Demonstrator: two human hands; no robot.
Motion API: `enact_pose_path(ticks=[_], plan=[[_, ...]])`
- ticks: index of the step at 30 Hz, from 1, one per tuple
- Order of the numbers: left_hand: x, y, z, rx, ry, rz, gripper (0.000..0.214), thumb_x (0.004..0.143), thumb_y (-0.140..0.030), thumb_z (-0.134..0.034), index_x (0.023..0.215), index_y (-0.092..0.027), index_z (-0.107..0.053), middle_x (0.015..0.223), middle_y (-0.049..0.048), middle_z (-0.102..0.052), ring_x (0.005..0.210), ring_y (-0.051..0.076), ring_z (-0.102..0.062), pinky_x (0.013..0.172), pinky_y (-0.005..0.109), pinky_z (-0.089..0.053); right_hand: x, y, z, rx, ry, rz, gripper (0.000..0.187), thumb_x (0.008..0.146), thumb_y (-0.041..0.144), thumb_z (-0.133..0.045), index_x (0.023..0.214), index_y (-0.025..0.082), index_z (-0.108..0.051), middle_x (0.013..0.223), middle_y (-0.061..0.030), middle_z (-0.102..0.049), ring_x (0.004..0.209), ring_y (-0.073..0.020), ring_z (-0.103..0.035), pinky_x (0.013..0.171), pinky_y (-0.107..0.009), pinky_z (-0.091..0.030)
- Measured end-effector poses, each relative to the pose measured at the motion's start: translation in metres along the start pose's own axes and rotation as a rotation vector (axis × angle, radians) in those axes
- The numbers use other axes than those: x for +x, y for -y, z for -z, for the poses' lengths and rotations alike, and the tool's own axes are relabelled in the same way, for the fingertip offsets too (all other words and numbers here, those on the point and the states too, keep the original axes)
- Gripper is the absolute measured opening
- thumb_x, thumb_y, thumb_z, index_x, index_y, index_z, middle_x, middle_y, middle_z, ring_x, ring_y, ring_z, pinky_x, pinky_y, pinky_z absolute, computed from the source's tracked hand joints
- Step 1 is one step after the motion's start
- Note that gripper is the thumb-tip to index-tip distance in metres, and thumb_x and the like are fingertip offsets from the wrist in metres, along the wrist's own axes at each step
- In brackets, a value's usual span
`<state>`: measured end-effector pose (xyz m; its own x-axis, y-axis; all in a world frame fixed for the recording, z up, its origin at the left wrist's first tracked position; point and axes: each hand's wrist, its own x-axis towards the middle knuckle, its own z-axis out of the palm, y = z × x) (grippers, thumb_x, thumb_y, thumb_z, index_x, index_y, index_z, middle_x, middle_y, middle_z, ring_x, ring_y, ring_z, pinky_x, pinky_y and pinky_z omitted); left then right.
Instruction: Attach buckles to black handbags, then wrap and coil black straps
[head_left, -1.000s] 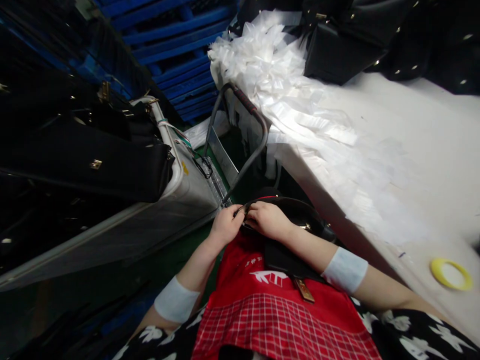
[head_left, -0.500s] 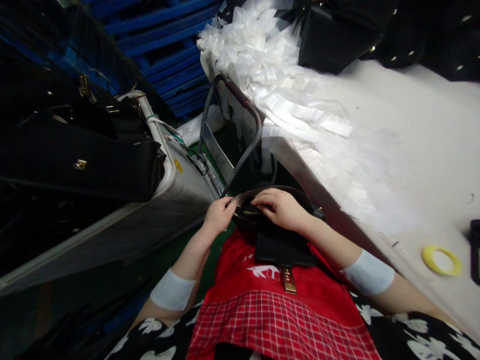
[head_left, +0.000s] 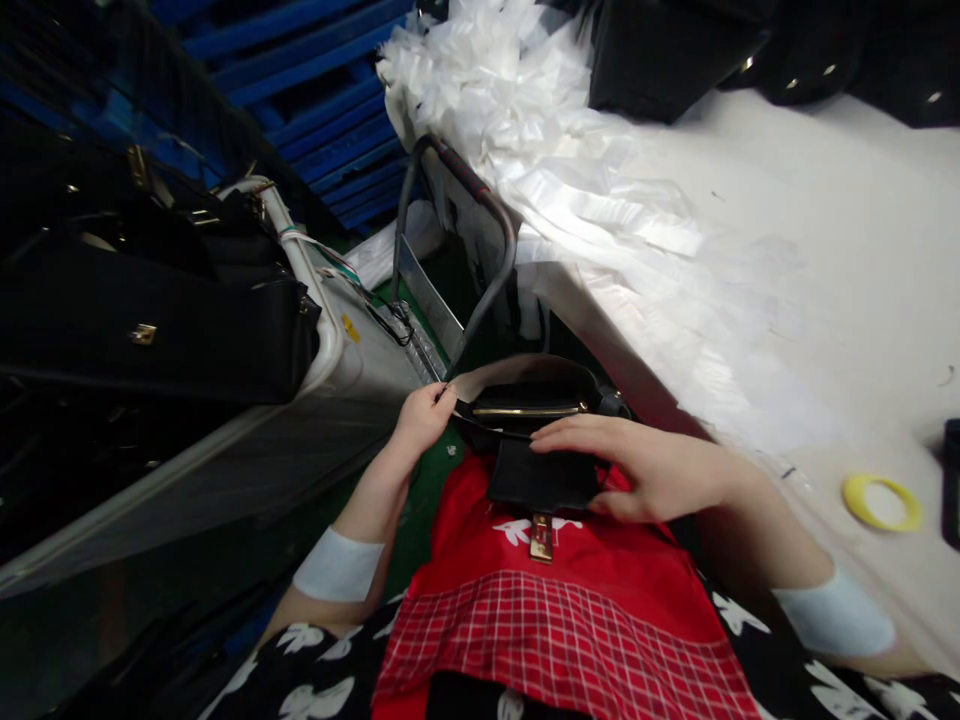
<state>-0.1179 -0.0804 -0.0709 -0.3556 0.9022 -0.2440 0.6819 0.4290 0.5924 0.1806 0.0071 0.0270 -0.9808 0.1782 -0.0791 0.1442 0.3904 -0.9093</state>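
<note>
A black handbag (head_left: 495,425) rests against my red apron with its mouth open. Inside it runs a gold-toothed zipper (head_left: 529,411). My left hand (head_left: 426,420) is closed on the bag's left edge, thumb and fingers pinching it. The black flap (head_left: 529,480) hangs down towards me and ends in a gold clasp (head_left: 541,538). Over the right side of that flap lies my right hand (head_left: 637,465), its fingers stretched out and its thumb apart from them lower down.
Black bags (head_left: 187,340) fill a white-rimmed cart (head_left: 326,350) at left. A metal trolley handle (head_left: 510,250) stands ahead. On the white table (head_left: 817,220) at right are heaped white wrapping sheets (head_left: 517,100) and a yellow tape roll (head_left: 881,502). Blue pallets (head_left: 315,110) are stacked behind.
My right hand has come out of the bag's mouth and moved towards me onto the flap. The mouth is wider and the zipper shows. My left hand still pinches the edge.
</note>
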Motion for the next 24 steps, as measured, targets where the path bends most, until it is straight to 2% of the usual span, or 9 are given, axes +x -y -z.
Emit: enact_pose_path(ticks=[2,5,8,10,11,14,16,18,24], plan=[[0.003,-0.003,0.000,0.010,0.008,-0.001,0.043,0.088,-0.043,-0.040,0.073,-0.014,-0.067,0.063,0.0011,-0.060,0.065,0.017,-0.056,0.058,0.024,-0.037,-0.003,0.003,-0.016,-0.057,-0.043,-0.032,0.062,0.074,0.019,-0.071,0.134,0.028,-0.059,0.140,-0.0080,-0.054,0.126,-0.0275,-0.052,0.110,-0.043,-0.038],[0.005,-0.011,0.004,0.027,-0.011,-0.024,0.047,0.091,-0.047,-0.039,0.077,-0.014,-0.069,0.067,0.0034,-0.064,0.068,0.018,-0.059,0.060,0.024,-0.039,0.007,-0.004,-0.039,-0.041,-0.179,-0.052,0.033,0.088,0.025,-0.061,0.120,0.025,-0.068,0.124,-0.0077,-0.065,0.112,-0.0229,-0.059,0.102,-0.038,-0.043],[0.000,-0.024,0.015,0.043,-0.297,-0.026,0.044,0.092,-0.047,-0.043,0.096,-0.013,-0.071,0.072,0.0055,-0.068,0.069,0.018,-0.061,0.065,0.025,-0.043,0.013,-0.016,-0.045,0.176,-0.361,-0.136,0.028,0.095,0.036,-0.052,0.100,0.017,-0.072,0.093,-0.0049,-0.069,0.085,-0.0175,-0.061,0.082,-0.031,-0.048],[-0.011,-0.039,0.024,0.008,-0.483,-0.043,0.040,0.092,-0.044,-0.047,0.104,-0.013,-0.070,0.075,0.0052,-0.070,0.068,0.017,-0.062,0.068,0.025,-0.046,0.011,-0.023,-0.042,0.378,-0.409,-0.243,0.039,0.093,0.048,-0.051,0.085,0.014,-0.069,0.073,-0.0009,-0.060,0.067,-0.0132,-0.052,0.064,-0.026,-0.043],[-0.018,-0.048,0.027,-0.036,-0.494,-0.074,0.037,0.092,-0.042,-0.050,0.103,-0.014,-0.071,0.077,0.0049,-0.071,0.069,0.016,-0.063,0.069,0.024,-0.047,0.010,-0.025,-0.041,0.477,-0.402,-0.287,0.043,0.091,0.053,-0.052,0.078,0.014,-0.066,0.066,0.0011,-0.054,0.060,-0.0110,-0.045,0.057,-0.024,-0.038],[-0.040,-0.080,0.029,-0.201,-0.229,-0.241,0.028,0.091,-0.039,-0.055,0.095,-0.018,-0.073,0.089,0.0043,-0.074,0.079,0.017,-0.067,0.075,0.024,-0.051,0.008,-0.026,-0.043,0.677,-0.320,-0.332,0.049,0.084,0.059,-0.059,0.063,0.014,-0.056,0.057,0.0050,-0.037,0.053,-0.0072,-0.029,0.049,-0.022,-0.024],[-0.050,-0.098,0.026,-0.252,-0.009,-0.322,0.025,0.091,-0.036,-0.055,0.096,-0.020,-0.074,0.094,0.0042,-0.075,0.085,0.018,-0.068,0.079,0.025,-0.052,0.011,-0.023,-0.046,0.707,-0.278,-0.317,0.050,0.082,0.058,-0.061,0.059,0.015,-0.052,0.056,0.0057,-0.033,0.053,-0.0068,-0.025,0.048,-0.023,-0.021],[-0.055,-0.109,0.022,-0.261,0.128,-0.348,0.025,0.093,-0.032,-0.052,0.098,-0.020,-0.074,0.095,0.0038,-0.075,0.086,0.018,-0.069,0.082,0.026,-0.053,0.014,-0.018,-0.049,0.691,-0.243,-0.306,0.050,0.081,0.058,-0.062,0.058,0.015,-0.051,0.055,0.0056,-0.033,0.053,-0.0068,-0.025,0.048,-0.023,-0.020],[-0.048,-0.112,0.024,-0.238,0.169,-0.348,0.022,0.091,-0.031,-0.055,0.091,-0.019,-0.074,0.087,0.0033,-0.074,0.080,0.017,-0.068,0.077,0.026,-0.052,0.016,-0.013,-0.052,0.629,-0.191,-0.264,0.049,0.084,0.055,-0.059,0.057,0.015,-0.051,0.055,0.0053,-0.037,0.051,-0.0070,-0.028,0.048,-0.022,-0.023]])
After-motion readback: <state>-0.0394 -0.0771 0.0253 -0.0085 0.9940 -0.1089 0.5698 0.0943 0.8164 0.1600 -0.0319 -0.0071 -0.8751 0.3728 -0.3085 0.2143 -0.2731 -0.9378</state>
